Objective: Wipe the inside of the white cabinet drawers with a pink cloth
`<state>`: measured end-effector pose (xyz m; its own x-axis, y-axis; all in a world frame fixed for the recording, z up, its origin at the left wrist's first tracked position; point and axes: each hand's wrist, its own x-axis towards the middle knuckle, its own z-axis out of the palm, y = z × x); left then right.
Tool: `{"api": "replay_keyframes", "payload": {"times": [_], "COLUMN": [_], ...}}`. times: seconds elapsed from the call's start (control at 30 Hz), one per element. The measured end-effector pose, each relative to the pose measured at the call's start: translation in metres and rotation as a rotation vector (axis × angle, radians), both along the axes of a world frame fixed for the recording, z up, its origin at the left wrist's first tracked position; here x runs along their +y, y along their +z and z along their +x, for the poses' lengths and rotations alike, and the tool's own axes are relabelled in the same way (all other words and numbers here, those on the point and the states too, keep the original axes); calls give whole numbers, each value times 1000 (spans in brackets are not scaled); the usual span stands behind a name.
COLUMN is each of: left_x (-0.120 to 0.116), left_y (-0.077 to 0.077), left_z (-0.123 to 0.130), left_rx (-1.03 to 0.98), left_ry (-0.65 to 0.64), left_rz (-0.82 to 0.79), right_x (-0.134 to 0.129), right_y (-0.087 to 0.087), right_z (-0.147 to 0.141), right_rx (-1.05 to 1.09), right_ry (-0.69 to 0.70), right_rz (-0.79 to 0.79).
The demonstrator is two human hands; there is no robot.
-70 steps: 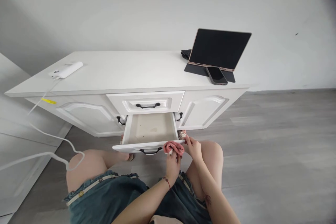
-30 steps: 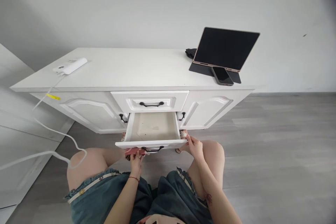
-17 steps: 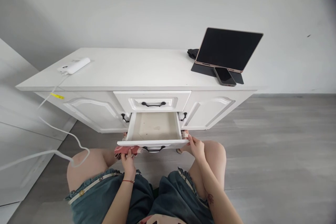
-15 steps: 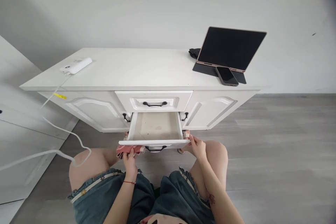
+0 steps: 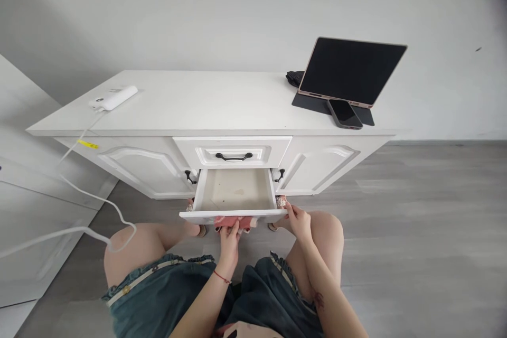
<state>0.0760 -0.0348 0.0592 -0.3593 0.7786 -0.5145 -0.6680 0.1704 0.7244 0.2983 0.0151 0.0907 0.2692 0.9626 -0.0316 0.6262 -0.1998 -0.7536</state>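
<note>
A white drawer [image 5: 237,190] of the cabinet is pulled out, with bare inside bottom and a few small specks. My left hand [image 5: 229,237] holds a pink-red cloth [image 5: 229,221] against the middle of the drawer's front, where the cloth covers the handle. Fingers of my right hand [image 5: 297,220] are closed on the right end of the drawer front. Above it, the upper drawer [image 5: 233,152] is closed and has a black handle.
On the white cabinet top [image 5: 206,100] stand a dark tablet [image 5: 351,71], a phone [image 5: 344,114], a black item [image 5: 294,78] and a white power strip [image 5: 114,99]. Its cable [image 5: 99,197] hangs at the left. My knees flank the drawer.
My left hand has moved right with the cloth, from the left end of the drawer front to its middle. My right hand keeps its place on the right end.
</note>
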Motion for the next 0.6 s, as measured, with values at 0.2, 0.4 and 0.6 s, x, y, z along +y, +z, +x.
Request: {"api": "replay_keyframes", "payload": {"times": [0.2,0.4,0.6], "left_x": [5,4,6], "left_y": [3,10,20], "left_z": [29,17,-49], "left_rx": [-75,-73,-12], "left_ry": [-143,-35,137], "left_rz": [-12,6,-4], "right_x": [0,1,2], "right_y": [3,2,-1], "right_z": [0,-3,-5], "right_rx": [8,8,-44], "right_ry": [8,2,7], "right_rz": [2,9,40]}}
